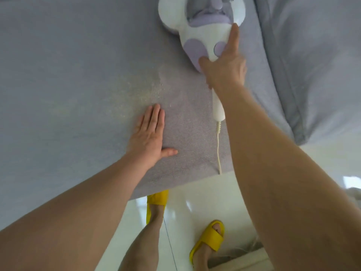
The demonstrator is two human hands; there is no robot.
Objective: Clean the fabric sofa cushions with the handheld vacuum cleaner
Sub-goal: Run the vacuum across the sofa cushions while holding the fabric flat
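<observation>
The right hand (pixel 224 69) grips the handle of the white and lilac handheld vacuum cleaner (pixel 199 26), index finger stretched along its body. The vacuum sits on the grey fabric sofa cushion (pixel 78 65). The left hand (pixel 150 133) lies flat, fingers straight, on that cushion. A white cord (pixel 218 149) trails from the handle towards the glossy white floor (pixel 185 208), where yellow slippers (pixel 209 239) stand.

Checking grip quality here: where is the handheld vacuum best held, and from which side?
By its narrow white handle, from the near cord end, as the right hand does. The vacuum lies flat on the cushion, its wide head pointing away.
</observation>
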